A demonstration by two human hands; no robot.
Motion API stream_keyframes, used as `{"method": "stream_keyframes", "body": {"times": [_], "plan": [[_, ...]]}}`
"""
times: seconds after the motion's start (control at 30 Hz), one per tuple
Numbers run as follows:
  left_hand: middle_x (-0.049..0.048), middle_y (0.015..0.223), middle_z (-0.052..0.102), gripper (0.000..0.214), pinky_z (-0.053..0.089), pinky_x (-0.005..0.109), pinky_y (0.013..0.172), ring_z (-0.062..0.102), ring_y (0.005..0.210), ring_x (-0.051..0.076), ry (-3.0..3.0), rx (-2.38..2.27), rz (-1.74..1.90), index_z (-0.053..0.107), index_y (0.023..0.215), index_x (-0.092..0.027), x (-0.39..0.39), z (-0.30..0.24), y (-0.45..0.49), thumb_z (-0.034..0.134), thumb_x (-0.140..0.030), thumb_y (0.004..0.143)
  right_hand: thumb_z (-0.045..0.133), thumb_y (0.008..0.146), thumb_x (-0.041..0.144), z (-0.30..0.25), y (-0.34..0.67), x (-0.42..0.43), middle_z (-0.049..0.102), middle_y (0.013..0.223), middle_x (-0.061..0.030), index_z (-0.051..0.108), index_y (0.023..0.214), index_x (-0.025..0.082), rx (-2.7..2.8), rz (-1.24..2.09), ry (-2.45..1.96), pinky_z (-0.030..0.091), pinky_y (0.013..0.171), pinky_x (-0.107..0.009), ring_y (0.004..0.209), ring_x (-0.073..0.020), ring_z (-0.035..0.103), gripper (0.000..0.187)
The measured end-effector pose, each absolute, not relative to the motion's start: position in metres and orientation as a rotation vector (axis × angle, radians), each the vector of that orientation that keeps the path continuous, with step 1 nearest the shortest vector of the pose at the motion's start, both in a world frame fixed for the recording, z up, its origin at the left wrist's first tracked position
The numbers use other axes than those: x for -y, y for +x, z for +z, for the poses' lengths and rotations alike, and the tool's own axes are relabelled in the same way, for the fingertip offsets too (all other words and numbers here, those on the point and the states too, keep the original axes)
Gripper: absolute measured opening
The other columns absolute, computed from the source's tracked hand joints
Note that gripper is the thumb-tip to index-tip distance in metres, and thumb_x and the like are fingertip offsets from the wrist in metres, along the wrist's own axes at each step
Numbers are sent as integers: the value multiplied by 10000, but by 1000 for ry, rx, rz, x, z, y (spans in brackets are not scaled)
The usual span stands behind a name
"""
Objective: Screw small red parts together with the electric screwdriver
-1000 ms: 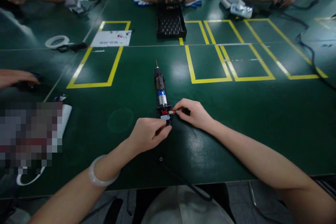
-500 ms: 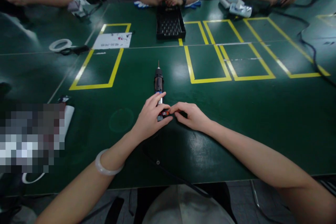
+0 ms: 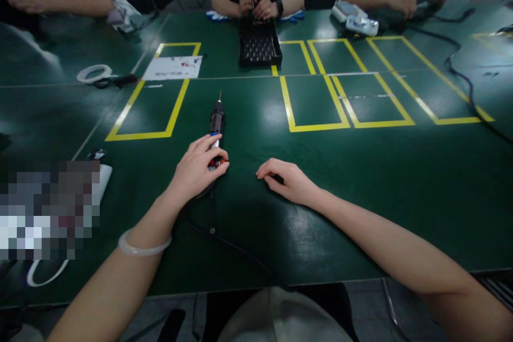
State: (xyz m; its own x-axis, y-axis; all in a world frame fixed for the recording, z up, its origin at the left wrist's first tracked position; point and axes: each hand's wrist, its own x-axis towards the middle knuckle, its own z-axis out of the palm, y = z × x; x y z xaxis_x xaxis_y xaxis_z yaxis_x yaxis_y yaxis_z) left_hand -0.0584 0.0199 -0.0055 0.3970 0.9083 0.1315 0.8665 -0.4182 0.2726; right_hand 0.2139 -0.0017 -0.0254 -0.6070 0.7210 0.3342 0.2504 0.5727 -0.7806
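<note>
Hands apart: left hand (image 3: 197,170) grips screwdriver (image 3: 216,124), right hand (image 3: 289,180) loose, midtable

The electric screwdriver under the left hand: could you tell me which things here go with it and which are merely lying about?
In hand:
- electric screwdriver, lying on the table
- left hand, over its rear end
- its black cable
- right hand, resting on the table, apart from it

Lying about:
- tape roll
- white sheet
- black tray, by another person
</note>
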Motion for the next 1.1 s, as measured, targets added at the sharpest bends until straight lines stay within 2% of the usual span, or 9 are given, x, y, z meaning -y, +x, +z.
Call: {"method": "stream_keyframes", "body": {"times": [0.13,0.37,0.47,0.53,0.67,0.77,0.87,1.0,1.1], "plan": [[70,1515,412,309,294,487,1135,370,1388,295,2415,-1642,373,689,1020,-221,-40,-7,-103,540,-458,888,493,863,44,-26,214,1,676,1002,-70,614,943,185,2161,944,-766,519,855,-329,938,-175,642,202],[82,1534,362,391,277,422,1137,355,1396,258,2378,-1844,275,640,1176,-155,-49,2,-171,450,-415,955,498,882,64,-26,215,1,673,1012,-64,619,963,192,2179,946,-792,514,850,-326,941,-174,639,195],[92,1475,431,394,317,396,1110,423,1330,247,2329,-2035,283,626,1199,-148,-45,3,-191,446,-399,955,496,887,68,-26,215,2,671,1018,-66,620,972,189,2184,944,-784,512,850,-325,945,-175,636,193],[103,1358,526,417,387,393,1040,501,1220,248,2233,-2214,312,594,1229,-148,-41,4,-197,484,-420,933,498,888,69,-26,216,2,670,1021,-69,621,975,185,2187,944,-778,511,848,-324,941,-174,635,191],[102,1113,590,442,466,379,844,538,1019,263,2037,-2500,275,597,1105,-143,-37,5,-191,596,-498,841,503,887,71,-26,216,1,669,1023,-64,619,980,191,2197,941,-778,511,842,-321,938,-172,634,191],[103,1099,574,391,455,366,796,515,998,264,2111,-2493,237,600,1023,-151,-36,4,-184,621,-482,816,503,886,70,-27,216,1,670,1015,-63,618,974,191,2193,940,-780,511,841,-321,932,-171,634,189],[98,1096,586,332,450,365,766,526,954,262,2111,-2540,236,608,1006,-157,-35,4,-179,550,-454,870,510,881,71,-28,217,0,668,1017,-61,619,972,193,2190,945,-780,512,833,-319,923,-171,634,188],[83,1143,616,370,452,403,878,547,1005,257,2134,-2496,442,608,1120,-156,-30,7,-161,448,-438,940,515,881,81,-28,216,0,667,1010,-57,625,973,195,2180,967,-794,509,811,-306,892,-163,632,183],[53,1091,671,412,474,354,899,602,949,191,1925,-2086,832,607,1196,-152,-24,7,-124,484,-448,937,520,878,88,-26,214,0,662,969,-52,635,969,180,2153,1000,-821,499,759,-279,832,-146,621,173]]}}
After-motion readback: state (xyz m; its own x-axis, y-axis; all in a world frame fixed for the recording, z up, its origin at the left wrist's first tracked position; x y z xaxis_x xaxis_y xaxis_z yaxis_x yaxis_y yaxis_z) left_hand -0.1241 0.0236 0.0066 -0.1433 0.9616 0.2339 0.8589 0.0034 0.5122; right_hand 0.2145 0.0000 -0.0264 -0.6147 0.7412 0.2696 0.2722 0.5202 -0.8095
